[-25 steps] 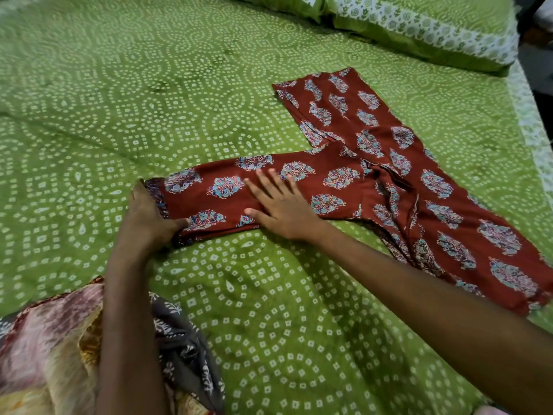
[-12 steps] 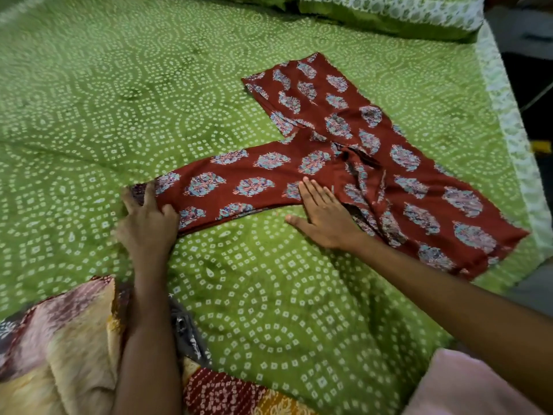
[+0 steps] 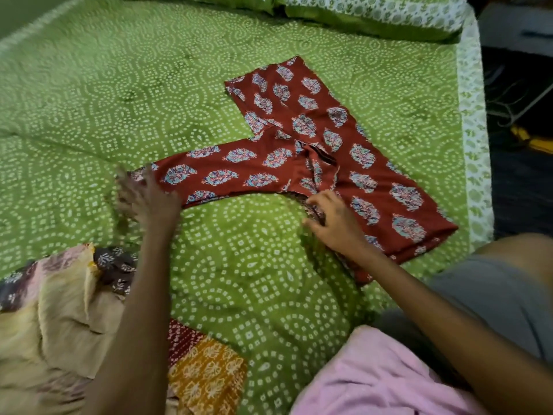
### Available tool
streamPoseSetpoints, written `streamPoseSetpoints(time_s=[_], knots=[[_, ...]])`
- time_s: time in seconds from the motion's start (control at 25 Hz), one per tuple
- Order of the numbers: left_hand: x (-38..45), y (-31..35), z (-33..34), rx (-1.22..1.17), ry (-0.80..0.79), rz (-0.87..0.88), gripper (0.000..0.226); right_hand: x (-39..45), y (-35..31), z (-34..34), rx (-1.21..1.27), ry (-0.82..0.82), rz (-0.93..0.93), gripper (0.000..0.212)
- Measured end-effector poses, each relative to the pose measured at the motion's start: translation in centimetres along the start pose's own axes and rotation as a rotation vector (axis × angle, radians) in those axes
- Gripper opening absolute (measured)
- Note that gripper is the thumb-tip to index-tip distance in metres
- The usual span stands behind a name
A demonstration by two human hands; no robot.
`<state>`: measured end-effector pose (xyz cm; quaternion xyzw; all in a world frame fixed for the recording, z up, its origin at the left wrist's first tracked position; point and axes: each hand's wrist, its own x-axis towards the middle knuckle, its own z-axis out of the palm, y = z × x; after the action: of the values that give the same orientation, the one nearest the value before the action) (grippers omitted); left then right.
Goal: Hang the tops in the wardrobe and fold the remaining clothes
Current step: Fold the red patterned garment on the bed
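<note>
Red printed trousers (image 3: 302, 163) lie spread flat on the green bed (image 3: 89, 100), 1 leg pointing left, the other far. The left hand (image 3: 149, 199), blurred, rests on the left leg's end; I cannot tell how its fingers lie. The right hand (image 3: 332, 223) pinches the crotch edge with curled fingers. More clothes (image 3: 59, 310) are heaped near left.

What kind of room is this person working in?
Most likely a bedroom: a green bedsheet covers a bed, matching pillows lie at its head, and red printed trousers are spread out for folding.
</note>
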<state>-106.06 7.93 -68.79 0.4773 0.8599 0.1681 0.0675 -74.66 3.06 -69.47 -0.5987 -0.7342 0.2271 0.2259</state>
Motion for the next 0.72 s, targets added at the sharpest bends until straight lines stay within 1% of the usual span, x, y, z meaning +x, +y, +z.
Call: streamPoseSetpoints(time_s=[0.04,0.08,0.12,0.16,0.2,0.24,0.28,0.32,0.4,0.48,0.52,0.64,0.68,0.72], knots=[[-2.1,2.8,0.5,-0.081,0.02,0.074,0.063,-0.7,1.4,-1.0,-0.056,0.116,0.047,0.035],[-4.7,5.8,1.3,-0.195,-0.005,0.174,0.054,-1.3,2.8,-2.1,-0.099,0.134,0.11,0.035],[-7.5,8.9,2.2,-0.333,-0.101,0.281,0.041,-1.7,4.2,-3.0,-0.106,0.052,0.168,0.037],[-10.4,11.7,3.1,-0.438,-0.265,0.348,0.028,-2.0,5.7,-3.9,-0.072,-0.098,0.196,0.039],[-13.3,14.0,4.0,-0.49,-0.442,0.373,0.019,-2.2,7.0,-4.8,-0.02,-0.254,0.205,0.038],[-16.0,15.8,5.0,-0.501,-0.581,0.369,0.017,-2.4,8.1,-6.0,0.012,-0.355,0.194,0.034],[-18.4,16.8,6.1,-0.475,-0.662,0.358,0.018,-2.6,9.2,-7.1,0.009,-0.403,0.181,0.03],[-20.4,17.5,7.1,-0.437,-0.674,0.351,0.02,-2.9,10.4,-8.2,-0.023,-0.432,0.162,0.028],[-22.9,18.0,8.0,-0.38,-0.584,0.33,0.023,-3.6,13.1,-10.7,-0.095,-0.504,0.123,0.032],[-23.6,18.0,8.2,-0.416,-0.512,0.284,0.023,-4.3,15.8,-13.1,-0.194,-0.544,0.058,0.038],[-23.8,17.8,8.1,-0.422,-0.512,0.31,0.026,-4.5,17.0,-14.2,-0.24,-0.521,0.035,0.038],[-24.6,16.5,8.5,-0.284,-0.526,0.581,0.04,-4.8,19.7,-16.1,-0.336,-0.309,-0.006,0.031],[-24.9,16.0,8.6,-0.26,-0.496,0.615,0.039,-4.8,20.4,-16.1,-0.325,-0.251,-0.02,0.028],[-25.3,15.7,8.7,-0.266,-0.452,0.611,0.036,-4.8,20.9,-16.1,-0.292,-0.215,-0.031,0.025]])
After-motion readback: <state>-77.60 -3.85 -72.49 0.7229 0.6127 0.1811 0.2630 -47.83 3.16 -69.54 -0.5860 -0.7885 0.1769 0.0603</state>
